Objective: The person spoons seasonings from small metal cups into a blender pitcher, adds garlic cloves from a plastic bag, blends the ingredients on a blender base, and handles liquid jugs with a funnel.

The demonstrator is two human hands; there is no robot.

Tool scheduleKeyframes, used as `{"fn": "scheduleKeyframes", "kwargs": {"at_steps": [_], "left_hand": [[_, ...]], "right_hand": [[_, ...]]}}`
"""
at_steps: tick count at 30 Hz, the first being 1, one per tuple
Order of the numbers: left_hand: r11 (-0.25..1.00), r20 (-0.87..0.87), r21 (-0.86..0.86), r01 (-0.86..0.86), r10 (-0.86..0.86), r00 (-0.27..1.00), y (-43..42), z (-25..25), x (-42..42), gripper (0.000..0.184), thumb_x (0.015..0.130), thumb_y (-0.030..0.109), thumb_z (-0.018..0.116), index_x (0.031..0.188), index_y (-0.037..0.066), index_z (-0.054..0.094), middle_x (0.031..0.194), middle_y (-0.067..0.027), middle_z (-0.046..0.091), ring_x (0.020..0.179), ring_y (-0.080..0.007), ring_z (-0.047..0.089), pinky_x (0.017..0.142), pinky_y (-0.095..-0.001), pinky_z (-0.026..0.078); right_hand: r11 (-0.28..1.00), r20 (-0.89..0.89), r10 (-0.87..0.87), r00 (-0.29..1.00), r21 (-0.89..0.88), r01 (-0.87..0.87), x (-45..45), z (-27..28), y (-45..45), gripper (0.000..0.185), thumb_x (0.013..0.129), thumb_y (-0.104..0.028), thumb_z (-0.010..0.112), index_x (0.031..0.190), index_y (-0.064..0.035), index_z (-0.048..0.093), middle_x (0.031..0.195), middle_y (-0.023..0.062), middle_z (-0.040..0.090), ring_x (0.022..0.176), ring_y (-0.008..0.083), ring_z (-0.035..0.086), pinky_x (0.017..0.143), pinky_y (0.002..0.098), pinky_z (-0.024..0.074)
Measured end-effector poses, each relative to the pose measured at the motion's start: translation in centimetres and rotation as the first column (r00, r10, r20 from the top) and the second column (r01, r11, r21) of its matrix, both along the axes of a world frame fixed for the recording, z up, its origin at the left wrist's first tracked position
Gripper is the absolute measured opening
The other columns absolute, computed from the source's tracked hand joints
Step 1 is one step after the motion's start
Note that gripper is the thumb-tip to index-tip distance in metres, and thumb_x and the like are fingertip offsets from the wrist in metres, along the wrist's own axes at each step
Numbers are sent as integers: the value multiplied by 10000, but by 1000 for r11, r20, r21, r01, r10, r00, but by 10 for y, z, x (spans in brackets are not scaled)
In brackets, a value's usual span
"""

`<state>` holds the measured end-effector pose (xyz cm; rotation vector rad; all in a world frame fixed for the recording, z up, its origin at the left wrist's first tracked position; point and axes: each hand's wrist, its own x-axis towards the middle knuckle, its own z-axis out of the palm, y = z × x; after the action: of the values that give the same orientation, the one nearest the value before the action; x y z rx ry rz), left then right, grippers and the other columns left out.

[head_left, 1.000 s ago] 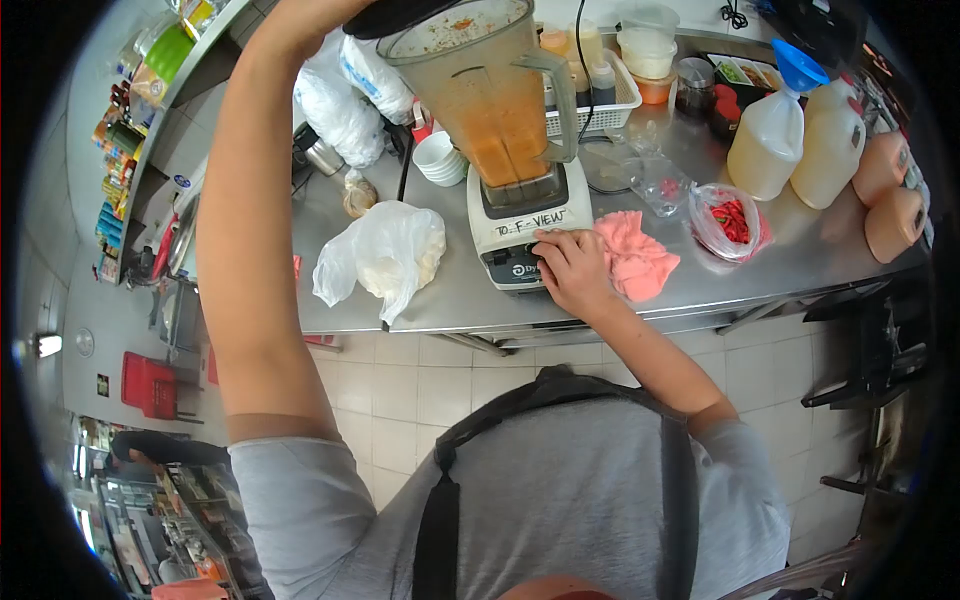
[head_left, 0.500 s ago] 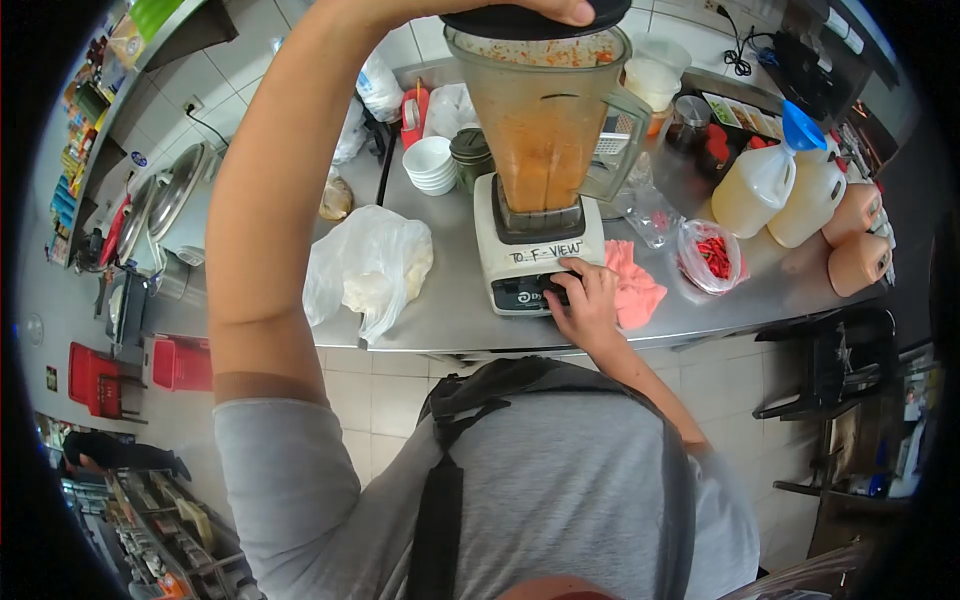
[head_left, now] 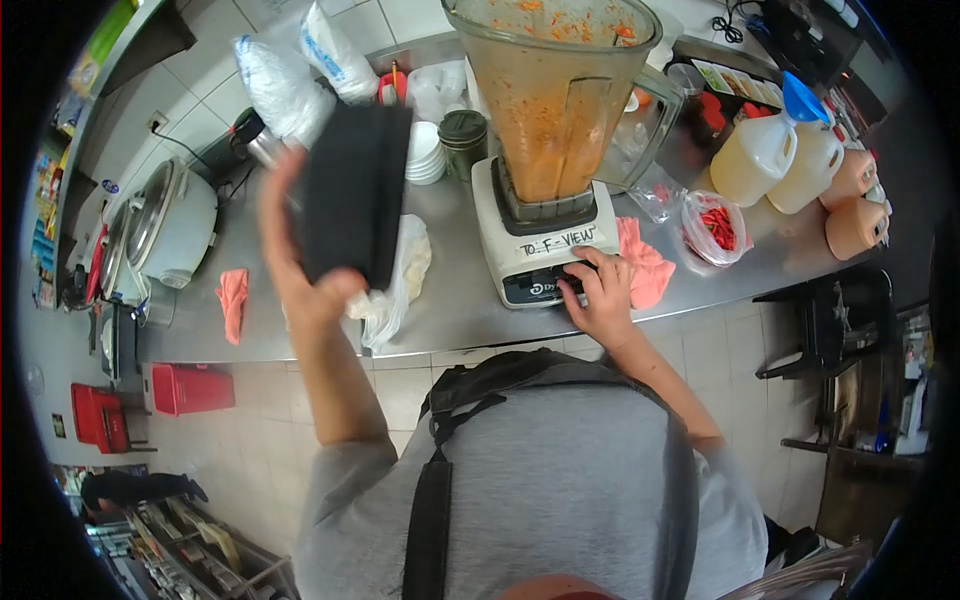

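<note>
My left hand (head_left: 312, 292), blurred by motion, grips a black blender lid (head_left: 350, 190) by its edge and tilts it on end, left of the blender. The blender jug (head_left: 548, 125) stands uncovered on its white base (head_left: 505, 232), with orange pulp inside and red-orange bits stuck on its upper walls. On the front panel, the fingers of my right hand (head_left: 604, 298) close round the dark control knob, which they mostly hide. A pink cloth (head_left: 648, 265) lies just beside that hand. Partly behind the lid is a white plastic bag (head_left: 400, 290) with pale contents.
To the right are a bag of red chillies (head_left: 715, 232), yellow-filled jugs (head_left: 748, 158) and a blue funnel (head_left: 803, 100). White bowls (head_left: 427, 155) and a green jar (head_left: 463, 142) sit behind. A large cooker (head_left: 178, 225) and another pink cloth (head_left: 232, 303) are at left.
My left hand has lifted the lid off the jug and carried it down to the left, turning it on edge. My right hand stays at the knob.
</note>
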<state>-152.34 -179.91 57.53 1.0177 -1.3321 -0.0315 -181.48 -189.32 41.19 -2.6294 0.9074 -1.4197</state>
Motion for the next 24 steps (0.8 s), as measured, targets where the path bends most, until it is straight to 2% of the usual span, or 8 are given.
{"fn": "scheduleKeyframes", "kwargs": {"at_steps": [2, 4, 7, 9, 10, 11, 13, 24], "left_hand": [[943, -375, 247, 223, -119, 919, 18, -58, -14, 1203, 494, 601, 821, 1360, -69, 323, 1395, -178, 346, 1302, -267, 351, 1062, -358, 291], [866, -684, 269, 422, -138, 717, 32, -105, -33, 1093, 576, 498, 824, 1375, -43, 309, 1371, -172, 384, 1284, -262, 383, 1050, -348, 319], [783, -751, 397, 478, -22, 659, 44, -150, -42, 953, 602, 372, 830, 1359, 11, 377, 1339, -152, 427, 1210, -260, 454, 1027, -348, 346], [756, -409, 604, 252, 22, 912, 44, -168, -37, 878, 588, 322, 849, 1321, 54, 447, 1310, -143, 449, 1172, -270, 462, 1011, -364, 351], [753, 17, 655, -60, 65, 998, 45, -169, -37, 820, 549, 277, 861, 1279, 152, 509, 1287, -143, 446, 1172, -314, 427, 996, -413, 339], [749, 8, 660, -66, 80, 997, 43, -170, -39, 820, 549, 277, 861, 1279, 152, 509, 1287, -143, 446, 1172, -314, 427, 996, -413, 339], [658, 570, 589, -468, 71, 818, 35, -173, -45, 807, 510, 272, 856, 1248, 217, 535, 1322, -162, 403, 1196, -360, 375, 985, -455, 317], [704, 600, 485, -518, 163, 783, 22, -194, -57, 807, 482, 276, 846, 1231, 261, 545, 1333, -194, 379, 1189, -408, 358, 950, -511, 311]], "right_hand": [[1000, -8, -10, 1000, 1, 10, 0, 0, 0, 329, 644, -77, 730, 939, -113, 589, 1106, 42, 572, 886, 249, 496, 767, 358, 354], [999, -34, 38, 999, 20, -37, -3, 0, -2, 368, 646, -57, 739, 964, -85, 558, 1119, 72, 577, 917, 260, 500, 786, 364, 345], [997, 0, 73, 997, 29, -73, -6, -6, -6, 404, 643, -36, 742, 980, -72, 522, 1119, 89, 582, 924, 262, 507, 787, 365, 346], [995, -9, 87, 996, 46, -86, -5, -4, -4, 393, 646, -30, 734, 972, -70, 518, 1120, 86, 584, 909, 264, 506, 788, 363, 359], [995, -12, 82, 997, 48, -82, -5, -4, -4, 395, 647, -30, 734, 975, -71, 517, 1126, 87, 582, 911, 265, 506, 791, 365, 358], [996, -15, 80, 997, 43, -79, -4, -4, -5, 397, 648, -30, 734, 978, -73, 517, 1132, 87, 580, 912, 265, 505, 794, 368, 357], [993, -28, 105, 994, 52, -103, -5, -6, -6, 405, 653, -30, 735, 992, -75, 519, 1147, 84, 577, 920, 263, 505, 801, 372, 352], [991, -76, 129, 989, 46, -125, -10, 1, -7, 380, 662, -18, 722, 998, -69, 551, 1171, 79, 570, 946, 264, 501, 817, 373, 352]]}}
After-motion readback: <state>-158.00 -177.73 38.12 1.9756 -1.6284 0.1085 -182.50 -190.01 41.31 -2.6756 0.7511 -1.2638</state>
